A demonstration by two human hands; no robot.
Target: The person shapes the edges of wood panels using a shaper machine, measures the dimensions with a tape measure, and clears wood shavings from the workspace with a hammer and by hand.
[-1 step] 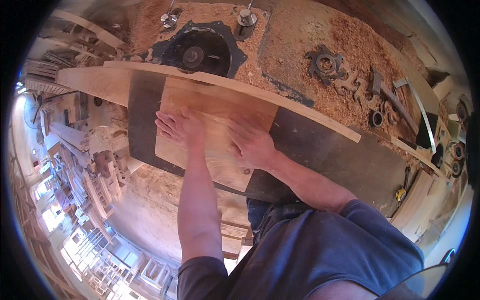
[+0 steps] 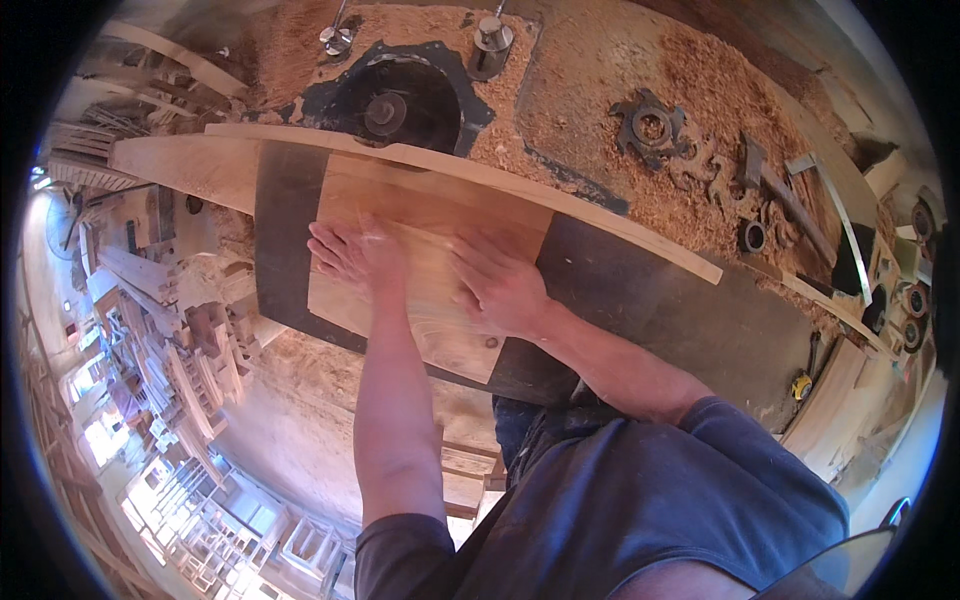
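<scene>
both hands lie flat on a wide wooden board (image 2: pixel 420 275). the board rests on a dark machine table (image 2: pixel 650 300), up against a long thin wooden strip (image 2: pixel 560 195) on its far side. the left hand (image 2: pixel 350 255) sits near the left part of the board, palm down, with its fingers a little spread and pointing to the left. the right hand (image 2: pixel 500 285) lies just beside it, near the middle of the board, also palm down, with its fingers close together. neither hand grips anything; they only press on top. behind the strip there is a round cutter head (image 2: pixel 385 110) in a dark hole, with lots of sawdust (image 2: pixel 640 60) all around. some loose metal cutters (image 2: pixel 650 125) lie in the sawdust to the right.
</scene>
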